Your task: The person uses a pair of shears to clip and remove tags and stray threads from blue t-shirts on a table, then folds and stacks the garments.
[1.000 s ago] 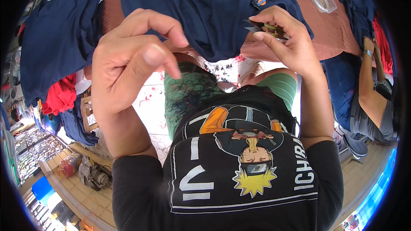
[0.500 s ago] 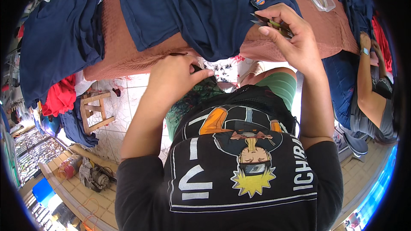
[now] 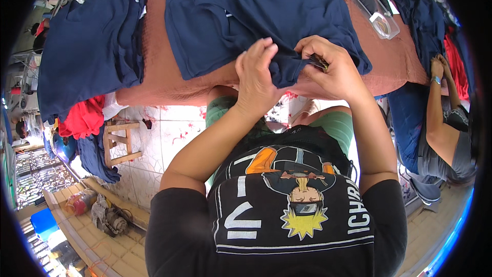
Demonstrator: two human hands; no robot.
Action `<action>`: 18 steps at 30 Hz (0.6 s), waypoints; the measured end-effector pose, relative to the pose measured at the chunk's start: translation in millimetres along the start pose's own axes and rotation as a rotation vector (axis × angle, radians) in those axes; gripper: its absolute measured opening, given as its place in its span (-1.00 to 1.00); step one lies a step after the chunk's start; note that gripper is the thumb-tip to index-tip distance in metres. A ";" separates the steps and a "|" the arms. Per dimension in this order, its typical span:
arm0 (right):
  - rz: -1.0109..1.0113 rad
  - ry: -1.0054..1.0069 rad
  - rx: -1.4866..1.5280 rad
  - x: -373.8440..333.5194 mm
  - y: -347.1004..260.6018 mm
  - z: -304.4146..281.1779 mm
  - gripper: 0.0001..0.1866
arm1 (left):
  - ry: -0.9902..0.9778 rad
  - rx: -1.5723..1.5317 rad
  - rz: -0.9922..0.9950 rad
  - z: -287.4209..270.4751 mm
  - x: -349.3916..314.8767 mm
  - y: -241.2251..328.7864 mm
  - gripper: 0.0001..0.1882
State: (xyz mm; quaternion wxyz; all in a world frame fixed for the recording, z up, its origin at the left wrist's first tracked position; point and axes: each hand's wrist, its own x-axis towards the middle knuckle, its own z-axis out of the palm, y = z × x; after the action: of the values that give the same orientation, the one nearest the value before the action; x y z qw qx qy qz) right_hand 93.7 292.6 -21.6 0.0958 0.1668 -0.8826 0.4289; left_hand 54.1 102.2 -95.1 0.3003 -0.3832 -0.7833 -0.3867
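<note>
A dark navy garment (image 3: 241, 31) lies across the covered table in front of me, its near edge raised between my hands. My left hand (image 3: 256, 77) is at that edge, fingers stretched upward and the palm against the cloth; its thumb is partly hidden. Just to the right, my right hand (image 3: 330, 66) is closed around small thread snips (image 3: 319, 62), whose blades are mostly hidden by fingers and cloth. Its fingertips also meet the navy fabric.
Brown quilted cloth (image 3: 154, 56) covers the table. Another navy garment (image 3: 92, 46) hangs over its left side, above a red cloth (image 3: 82, 118) and a wooden stool (image 3: 120, 143). A clear plastic box (image 3: 382, 23) sits at the far right. Another person's arm (image 3: 438, 107) works at right.
My left hand has risen from below the table edge to the garment. My right hand has moved down and slightly left with the snips. The garment's near edge is now lifted between them.
</note>
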 end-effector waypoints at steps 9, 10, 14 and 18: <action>0.089 0.239 0.259 34.9 -12.9 -24.9 -0.77 | 0.049 -0.173 -0.087 -65.9 92.4 -3.3 -0.54; 0.146 0.187 0.471 35.8 -6.9 -31.9 -0.80 | -0.084 -0.390 -0.358 -71.8 92.6 4.2 -0.55; 0.283 0.184 0.730 31.0 5.8 -38.4 -0.84 | -0.405 -0.773 -0.817 -76.6 89.7 8.7 -0.82; 0.313 0.228 0.644 28.4 5.7 -32.9 -0.78 | -0.505 -0.874 -0.870 -71.3 78.0 1.6 -0.66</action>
State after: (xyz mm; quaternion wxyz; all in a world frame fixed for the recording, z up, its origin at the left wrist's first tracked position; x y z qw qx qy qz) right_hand 66.1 315.8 3.3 0.0694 0.0027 -0.7008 0.7100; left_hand 26.9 72.0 2.4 -0.2586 -0.1975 -0.6841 -0.6528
